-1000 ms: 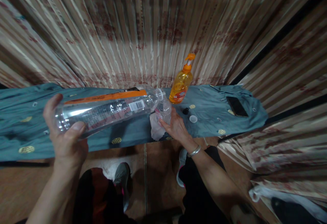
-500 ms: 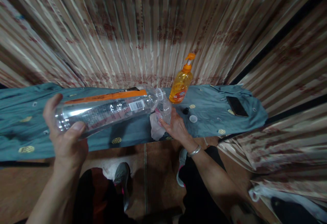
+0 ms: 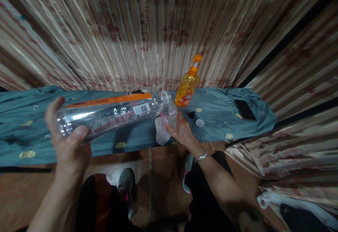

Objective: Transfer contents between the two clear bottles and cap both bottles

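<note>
My left hand (image 3: 70,136) grips the base of a large clear plastic bottle (image 3: 113,117) with an orange-edged label and a barcode. The bottle lies tilted nearly level, its neck pointing right. At its mouth is a smaller clear plastic bottle (image 3: 172,114), around which my right hand (image 3: 182,129) is closed. Mouth meets mouth, or nearly so; the exact contact is hard to see. A pale crumpled tissue (image 3: 162,133) sits beneath the small bottle, beside my right fingers. Whether liquid passes between the bottles cannot be made out.
A pump bottle of orange liquid (image 3: 187,87) stands just behind my right hand. To the right lie a small black cap (image 3: 192,114), a white cap (image 3: 200,123) and a dark phone (image 3: 245,110) on the green cloth (image 3: 219,101). A striped curtain (image 3: 163,31) hangs close behind.
</note>
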### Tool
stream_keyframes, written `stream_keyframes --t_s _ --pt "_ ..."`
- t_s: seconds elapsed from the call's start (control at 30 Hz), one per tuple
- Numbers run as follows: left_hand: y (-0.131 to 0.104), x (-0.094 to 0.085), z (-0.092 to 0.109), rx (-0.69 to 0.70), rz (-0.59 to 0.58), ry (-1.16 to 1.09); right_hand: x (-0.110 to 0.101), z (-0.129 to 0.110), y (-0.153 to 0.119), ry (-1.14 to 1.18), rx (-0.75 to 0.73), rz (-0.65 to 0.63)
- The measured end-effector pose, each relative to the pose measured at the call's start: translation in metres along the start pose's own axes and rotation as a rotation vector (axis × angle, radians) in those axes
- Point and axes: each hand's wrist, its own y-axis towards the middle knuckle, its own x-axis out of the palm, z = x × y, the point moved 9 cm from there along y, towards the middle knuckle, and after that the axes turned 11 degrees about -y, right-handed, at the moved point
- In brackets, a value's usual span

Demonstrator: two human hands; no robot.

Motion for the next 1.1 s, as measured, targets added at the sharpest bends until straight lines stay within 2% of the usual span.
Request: stream_keyframes --t_s 0.27,0.77,0.93,1.1 --pt "-0.0003 -0.0011 -0.0026 -0.020 0.009 -0.030 0.0032 0.0024 0.0003 0.005 0.019 -0.020" --pt "0.0004 0.0018 0.0005 0.016 -0.016 0.084 0.0023 0.0017 -0.0001 0.015 0.017 -0.025" --pt "0.0000 -0.0004 0.0000 0.000 0.013 0.042 0.0017 0.0016 -0.0002 0.012 0.016 -0.016" --pt "-0.0003 0.0029 0.0002 -0.010 -0.014 0.033 0.0001 -0.0005 0.0006 0.032 0.004 -0.016"
